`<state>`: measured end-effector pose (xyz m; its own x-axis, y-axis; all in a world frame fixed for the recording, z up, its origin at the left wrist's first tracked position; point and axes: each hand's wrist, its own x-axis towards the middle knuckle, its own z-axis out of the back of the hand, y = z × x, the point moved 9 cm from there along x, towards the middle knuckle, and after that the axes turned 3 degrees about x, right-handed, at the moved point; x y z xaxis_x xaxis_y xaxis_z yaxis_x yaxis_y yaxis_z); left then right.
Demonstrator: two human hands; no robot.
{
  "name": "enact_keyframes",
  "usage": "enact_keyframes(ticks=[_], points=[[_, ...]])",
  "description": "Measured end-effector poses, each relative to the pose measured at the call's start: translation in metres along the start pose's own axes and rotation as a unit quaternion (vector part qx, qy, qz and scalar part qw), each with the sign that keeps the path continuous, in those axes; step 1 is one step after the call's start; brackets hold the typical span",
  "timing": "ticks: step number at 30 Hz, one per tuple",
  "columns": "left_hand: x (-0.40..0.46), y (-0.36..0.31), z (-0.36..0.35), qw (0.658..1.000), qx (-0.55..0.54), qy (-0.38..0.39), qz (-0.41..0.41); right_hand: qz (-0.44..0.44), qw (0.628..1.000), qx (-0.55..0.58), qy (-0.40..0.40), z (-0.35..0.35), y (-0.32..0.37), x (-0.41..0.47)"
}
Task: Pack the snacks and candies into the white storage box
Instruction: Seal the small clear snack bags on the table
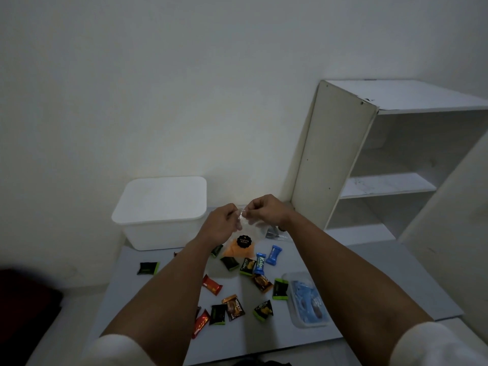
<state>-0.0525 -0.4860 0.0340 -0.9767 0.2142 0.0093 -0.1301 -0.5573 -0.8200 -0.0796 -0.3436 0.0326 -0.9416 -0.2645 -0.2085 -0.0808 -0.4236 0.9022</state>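
While left hand and right hand pinch top of clear plastic bag of orange chips above tabletop's far edge, beside lidded white plastic storage box: loose seal likely spills chips; lid blocks packing.

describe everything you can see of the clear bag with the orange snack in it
The clear plastic bag is a small see-through pouch with orange chips settled in its lower half and a round black sticker with small gold lettering on its front. It hangs upright above the grey board, in front of the lidded white storage box. The left hand and the right hand both pinch its top edge, as if working the seal. Whether its bottom touches the board cannot be told.
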Motion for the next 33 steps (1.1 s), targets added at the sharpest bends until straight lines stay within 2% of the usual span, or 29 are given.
enact_keyframes(ticks=[5,9,16,21,25,33], points=[[0.0,0.002,0.001,1.0,0.01,-0.008,-0.001,0.018,0.999,-0.035,0.0,-0.005,0.004,0.004],[0.008,0.006,0.008,1.0,-0.016,-0.016,0.01,0.017,1.0,-0.008,-0.025,0.004,-0.001,0.006],[0.014,0.009,0.007,0.996,-0.068,-0.021,0.044,-0.001,1.0,0.016,-0.006,0.006,-0.008,0.006],[0.019,0.005,0.004,0.997,-0.068,-0.013,0.031,-0.018,0.997,0.065,-0.047,0.016,-0.013,0.002],[0.021,0.008,0.006,0.995,-0.093,-0.02,0.044,-0.044,0.987,0.148,-0.046,0.019,-0.026,-0.002],[0.021,0.013,0.003,0.986,-0.151,-0.027,0.069,-0.053,0.982,0.174,-0.043,0.017,-0.023,-0.004]])
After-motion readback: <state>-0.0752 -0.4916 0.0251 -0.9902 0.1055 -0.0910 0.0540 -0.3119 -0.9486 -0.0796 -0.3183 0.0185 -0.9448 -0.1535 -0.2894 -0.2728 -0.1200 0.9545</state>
